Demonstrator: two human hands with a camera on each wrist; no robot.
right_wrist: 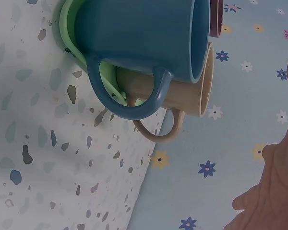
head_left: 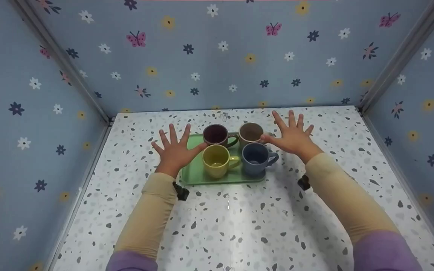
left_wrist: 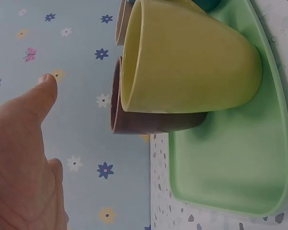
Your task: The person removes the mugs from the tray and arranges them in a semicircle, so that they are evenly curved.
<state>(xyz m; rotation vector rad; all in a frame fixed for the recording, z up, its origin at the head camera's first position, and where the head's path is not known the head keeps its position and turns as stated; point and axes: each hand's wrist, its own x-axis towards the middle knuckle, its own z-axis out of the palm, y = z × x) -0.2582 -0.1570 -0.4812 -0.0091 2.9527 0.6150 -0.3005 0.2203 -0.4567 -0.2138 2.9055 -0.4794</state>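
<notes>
A green tray (head_left: 196, 175) on the speckled table carries several mugs. The yellow mug (head_left: 216, 162) stands front left, the blue mug (head_left: 254, 160) front right, a dark maroon mug (head_left: 215, 135) back left and a beige-brown mug (head_left: 250, 133) back right. All are upright, handles to the right. My left hand (head_left: 175, 152) is spread over the tray's left side, its thumb overlapping the mugs' edge in the head view. Fingers splayed, my right hand (head_left: 294, 137) hovers right of the mugs, thumb tip by the beige-brown one. Both wrist views show the hands apart from the mugs.
The white speckled table (head_left: 224, 226) extends in front of and around the tray. Blue flowered walls (head_left: 220, 56) enclose it at the back and both sides. Grey posts (head_left: 401, 56) stand at the corners. Small dark devices (head_left: 181, 191) sit at both wrists.
</notes>
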